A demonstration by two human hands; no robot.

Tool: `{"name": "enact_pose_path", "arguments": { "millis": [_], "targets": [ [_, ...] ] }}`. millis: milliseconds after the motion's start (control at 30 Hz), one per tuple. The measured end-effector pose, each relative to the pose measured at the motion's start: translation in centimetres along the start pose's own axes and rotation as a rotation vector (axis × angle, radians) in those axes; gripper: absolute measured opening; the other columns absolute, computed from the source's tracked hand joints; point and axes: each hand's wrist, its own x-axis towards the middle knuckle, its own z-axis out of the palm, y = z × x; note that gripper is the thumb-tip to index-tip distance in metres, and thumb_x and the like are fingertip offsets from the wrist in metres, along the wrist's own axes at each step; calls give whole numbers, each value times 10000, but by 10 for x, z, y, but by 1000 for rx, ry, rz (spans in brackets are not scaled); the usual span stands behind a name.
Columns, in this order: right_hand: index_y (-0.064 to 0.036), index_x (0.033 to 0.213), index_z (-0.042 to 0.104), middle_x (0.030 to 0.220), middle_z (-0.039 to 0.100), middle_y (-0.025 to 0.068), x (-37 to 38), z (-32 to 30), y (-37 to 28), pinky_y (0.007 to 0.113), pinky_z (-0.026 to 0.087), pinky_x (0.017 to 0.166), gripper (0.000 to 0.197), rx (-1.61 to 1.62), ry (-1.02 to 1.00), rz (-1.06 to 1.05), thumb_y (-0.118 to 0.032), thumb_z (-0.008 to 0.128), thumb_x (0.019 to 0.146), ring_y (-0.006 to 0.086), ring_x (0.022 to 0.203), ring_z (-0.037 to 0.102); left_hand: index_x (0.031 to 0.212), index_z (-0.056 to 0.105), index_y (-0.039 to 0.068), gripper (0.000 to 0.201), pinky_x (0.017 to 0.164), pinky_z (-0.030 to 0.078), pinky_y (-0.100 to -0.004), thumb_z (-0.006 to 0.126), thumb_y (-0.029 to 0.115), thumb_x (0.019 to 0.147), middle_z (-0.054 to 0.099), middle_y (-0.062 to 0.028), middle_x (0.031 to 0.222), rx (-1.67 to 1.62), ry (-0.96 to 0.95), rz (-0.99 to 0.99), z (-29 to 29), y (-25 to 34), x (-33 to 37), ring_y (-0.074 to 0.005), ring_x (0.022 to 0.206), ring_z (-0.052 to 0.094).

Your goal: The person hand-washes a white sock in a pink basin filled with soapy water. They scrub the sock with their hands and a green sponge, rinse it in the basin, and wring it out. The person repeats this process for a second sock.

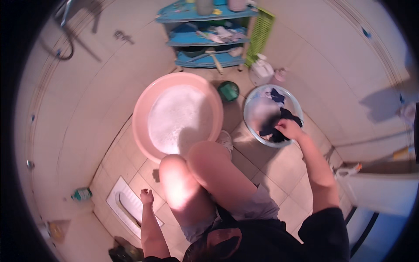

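At the right, my right hand reaches into a light-coloured round basin with its fingers closed on a black garment. Paler clothes lie beside it, and part of the basin's contents is blurred. Beside my left knee, my left hand hangs above the floor with its fingers loosely bent and nothing visible in them. In front of my knees stands a large pink tub with white suds on its water.
A green container sits between tub and basin. Behind are a blue corner shelf, a green slatted board and a white bottle. A squat toilet is set in the floor at my left. A white cabinet stands right.
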Motion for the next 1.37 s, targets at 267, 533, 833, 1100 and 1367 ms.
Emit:
{"name": "enact_pose_path", "arguments": {
  "millis": [267, 533, 833, 1100, 1367],
  "targets": [
    [-39, 841, 624, 714, 614, 162, 65, 59, -26, 356, 481, 640, 175, -126, 161, -277, -188, 590, 755, 288, 689, 611, 948, 585, -5, 399, 704, 471, -341, 608, 344, 756, 623, -143, 844, -456, -63, -198, 22, 24, 18, -260, 798, 588],
    [-19, 1071, 519, 958, 576, 205, 219, 156, -94, 389, 451, 779, 420, -167, 297, -104, -281, 600, 752, 338, 893, 565, 1257, 277, -23, 722, 830, 424, -413, 616, 319, 719, 469, -192, 1172, 123, 407, 89, 64, 158, 63, -367, 996, 510],
    [47, 925, 577, 794, 617, 141, 367, 175, -141, 342, 460, 674, 491, 544, -91, 291, -394, 648, 721, 275, 714, 601, 1080, 424, -63, 541, 752, 457, -398, 634, 257, 698, 569, -248, 933, -435, 271, -383, 67, 164, 134, -349, 873, 569],
    [36, 937, 526, 873, 585, 225, 362, 189, -159, 426, 452, 748, 403, -161, 122, 132, -279, 605, 699, 360, 878, 560, 1001, 384, -89, 545, 700, 455, -408, 629, 326, 746, 545, -256, 932, -294, 252, -496, 83, 156, 130, -347, 830, 564],
    [-33, 1175, 324, 1129, 468, 254, 303, 153, -207, 444, 414, 851, 506, -140, -101, 369, -190, 542, 746, 412, 986, 500, 1139, 273, -119, 665, 845, 413, -385, 629, 309, 775, 441, -296, 1143, -68, -219, -462, 61, 127, 133, -347, 1032, 497]
  ]
}}
